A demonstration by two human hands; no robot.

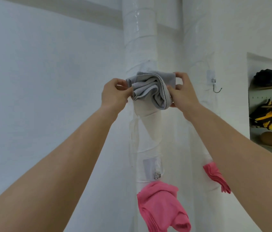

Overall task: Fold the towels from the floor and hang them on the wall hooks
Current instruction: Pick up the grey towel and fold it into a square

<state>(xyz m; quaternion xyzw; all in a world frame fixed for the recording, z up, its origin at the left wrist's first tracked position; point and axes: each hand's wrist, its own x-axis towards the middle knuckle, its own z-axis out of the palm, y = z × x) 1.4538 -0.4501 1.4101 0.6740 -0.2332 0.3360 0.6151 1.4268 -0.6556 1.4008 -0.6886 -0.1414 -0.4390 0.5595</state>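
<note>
The white wall (48, 81) fills the view. A white wrapped pipe (138, 39) runs vertically down its centre. A recessed shelf (269, 114) at the right edge holds dark and yellow-handled items; their type cannot be told.

A pink towel (160, 206) hangs bunched against the lower part of the pipe, just beneath a metal hook fitting (157, 174) on a clear adhesive plate. A second pink towel (215, 176) hangs to the right, partly hidden behind the right forearm; its support is not visible.

The grey towel (150, 89) is bunched in loose folds against the pipe at mid height, directly between the two hands. Whether it sits on a hook cannot be told.

The left hand (113, 92) pinches the towel's left edge between thumb and curled fingers. The right hand (183, 92) grips the towel's right side, thumb in front and fingers curled behind the cloth.

A bare metal hook (216, 88) on an adhesive plate sits on the wall just right of the right hand, apart from it.
</note>
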